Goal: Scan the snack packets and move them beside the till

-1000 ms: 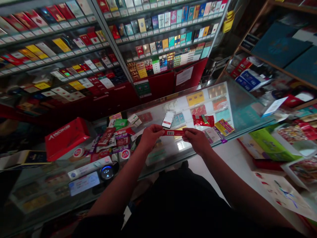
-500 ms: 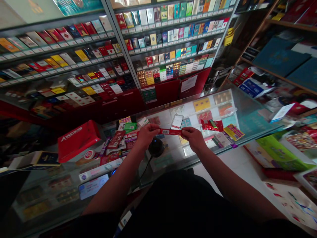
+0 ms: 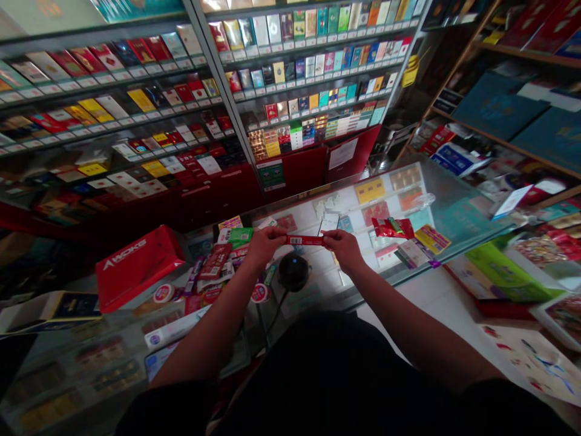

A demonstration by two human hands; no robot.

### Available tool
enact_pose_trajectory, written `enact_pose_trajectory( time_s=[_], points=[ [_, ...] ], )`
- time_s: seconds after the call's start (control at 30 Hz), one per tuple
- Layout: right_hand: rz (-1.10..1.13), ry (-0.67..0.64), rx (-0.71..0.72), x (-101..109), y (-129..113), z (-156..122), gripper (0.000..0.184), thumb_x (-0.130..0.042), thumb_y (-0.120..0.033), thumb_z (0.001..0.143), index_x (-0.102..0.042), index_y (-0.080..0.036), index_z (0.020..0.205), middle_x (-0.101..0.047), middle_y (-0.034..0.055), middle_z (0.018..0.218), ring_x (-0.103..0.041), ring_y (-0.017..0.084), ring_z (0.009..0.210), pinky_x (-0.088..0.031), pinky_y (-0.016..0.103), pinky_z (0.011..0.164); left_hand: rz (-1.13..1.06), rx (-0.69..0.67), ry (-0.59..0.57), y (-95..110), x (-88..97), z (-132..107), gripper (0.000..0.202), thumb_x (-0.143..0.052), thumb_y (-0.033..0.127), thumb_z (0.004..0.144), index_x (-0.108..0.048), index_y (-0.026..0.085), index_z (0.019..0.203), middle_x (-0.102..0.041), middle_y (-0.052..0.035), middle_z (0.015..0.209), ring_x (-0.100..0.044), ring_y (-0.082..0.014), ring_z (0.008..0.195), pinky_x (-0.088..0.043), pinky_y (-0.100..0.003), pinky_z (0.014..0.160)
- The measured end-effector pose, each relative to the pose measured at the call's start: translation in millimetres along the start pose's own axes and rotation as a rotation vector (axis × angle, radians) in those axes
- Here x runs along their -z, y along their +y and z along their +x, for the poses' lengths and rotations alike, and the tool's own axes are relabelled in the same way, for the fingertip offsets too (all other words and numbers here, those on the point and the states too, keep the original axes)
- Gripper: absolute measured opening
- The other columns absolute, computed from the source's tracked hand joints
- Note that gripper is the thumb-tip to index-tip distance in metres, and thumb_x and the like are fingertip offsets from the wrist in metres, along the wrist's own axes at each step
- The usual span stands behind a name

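A slim red packet with a white barcode label (image 3: 305, 240) is stretched level between my two hands above the glass counter (image 3: 318, 290). My left hand (image 3: 267, 245) pinches its left end, and my right hand (image 3: 342, 247) pinches the other end. Just below the packet sits a round black device with a small blue light (image 3: 293, 271) and a cable. Behind my right hand lies a white phone-like slab (image 3: 330, 223), partly blurred out. Left of my left hand is a pile of snack packets, among them a dark red one (image 3: 215, 261) and a green one (image 3: 240, 235).
A red box (image 3: 140, 263) and a long white box (image 3: 175, 327) stand on the left of the counter. To the right lie a red wrapper (image 3: 393, 227), a yellow packet (image 3: 432, 238) and a grey box (image 3: 412, 253). Shelves of cigarette packs (image 3: 281, 72) rise behind.
Both hands have shifted slightly left with the red packet, still held at both ends. The view has moved a little, and a round red-and-white tub now shows beside my left forearm.
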State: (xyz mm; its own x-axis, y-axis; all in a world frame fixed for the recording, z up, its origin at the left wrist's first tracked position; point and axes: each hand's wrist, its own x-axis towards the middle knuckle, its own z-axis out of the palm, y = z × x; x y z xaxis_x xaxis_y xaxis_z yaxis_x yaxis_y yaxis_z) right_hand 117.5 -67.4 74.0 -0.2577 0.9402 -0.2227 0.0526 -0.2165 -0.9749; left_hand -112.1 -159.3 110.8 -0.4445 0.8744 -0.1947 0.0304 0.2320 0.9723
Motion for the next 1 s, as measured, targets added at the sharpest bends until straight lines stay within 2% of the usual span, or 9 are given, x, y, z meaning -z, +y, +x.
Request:
enact_pose_trajectory(
  time_s=[0.2, 0.33, 0.5, 0.7, 0.9, 1.0],
  points=[
    [0.01, 0.049, -0.005, -2, 14, -2, 0.031, -0.077, -0.03, 0.065, -0.072, -0.018, 0.093, -0.076, 0.0059, 0.087, -0.068, 0.019, 0.076, -0.054, 0.033, 0.075, 0.061, -0.025, -0.007, -20, -0.4, 15, 0.023, -0.081, 0.029, 0.065, -0.076, 0.018, 0.085, -0.075, -0.0038, 0.081, -0.067, -0.0177, 0.074, -0.051, -0.031, 0.076],
    [0.01, 0.054, -0.023, 3, 20, -6, 0.034, -0.076, -0.027, 0.061, -0.069, -0.02, 0.094, -0.073, 0.0029, 0.083, -0.069, 0.02, 0.08, -0.054, 0.033, 0.076, 0.044, 0.016, -0.075, -34, -4.2, 25, 0.026, -0.081, 0.025, 0.064, -0.072, 0.017, 0.087, -0.074, -0.0036, 0.077, -0.067, -0.0186, 0.072, -0.051, -0.032, 0.073],
    [-0.06, 0.083, -0.023, 8, 30, -8, 0.036, -0.077, -0.027, 0.062, -0.07, -0.02, 0.097, -0.072, 0.0009, 0.078, -0.067, 0.019, 0.075, -0.053, 0.033, 0.075, 0.117, 0.005, -0.149, -37, -4.1, 28, 0.037, -0.079, 0.022, 0.066, -0.07, 0.017, 0.101, -0.076, -0.0042, 0.083, -0.07, -0.0202, 0.077, -0.053, -0.034, 0.078],
    [-0.138, 0.085, 0.013, 12, 40, -10, 0.037, -0.075, -0.032, 0.066, -0.072, -0.019, 0.1, -0.074, 0.0022, 0.082, -0.069, 0.02, 0.079, -0.053, 0.033, 0.078, 0.204, -0.041, -0.234, -45, 0.8, 29, 0.045, -0.077, 0.028, 0.072, -0.067, 0.016, 0.114, -0.078, -0.0046, 0.09, -0.073, -0.0218, 0.084, -0.053, -0.036, 0.084],
    [-0.176, 0.106, -0.009, 11, 43, -13, 0.036, -0.073, -0.03, 0.065, -0.072, -0.018, 0.099, -0.075, 0.0016, 0.078, -0.068, 0.02, 0.075, -0.052, 0.034, 0.075, 0.201, 0.027, -0.25, -53, 1.6, 33, 0.047, -0.08, 0.027, 0.069, -0.068, 0.016, 0.113, -0.077, -0.0048, 0.09, -0.071, -0.0208, 0.078, -0.052, -0.034, 0.075],
    [-0.15, 0.102, 0.001, 10, 43, -12, 0.037, -0.074, -0.031, 0.065, -0.073, -0.018, 0.099, -0.075, 0.0024, 0.079, -0.069, 0.021, 0.076, -0.052, 0.034, 0.076, 0.183, 0.002, -0.228, -50, 1.2, 32, 0.046, -0.081, 0.028, 0.069, -0.069, 0.016, 0.111, -0.077, -0.0048, 0.089, -0.071, -0.0213, 0.08, -0.053, -0.035, 0.078]
  ],
)
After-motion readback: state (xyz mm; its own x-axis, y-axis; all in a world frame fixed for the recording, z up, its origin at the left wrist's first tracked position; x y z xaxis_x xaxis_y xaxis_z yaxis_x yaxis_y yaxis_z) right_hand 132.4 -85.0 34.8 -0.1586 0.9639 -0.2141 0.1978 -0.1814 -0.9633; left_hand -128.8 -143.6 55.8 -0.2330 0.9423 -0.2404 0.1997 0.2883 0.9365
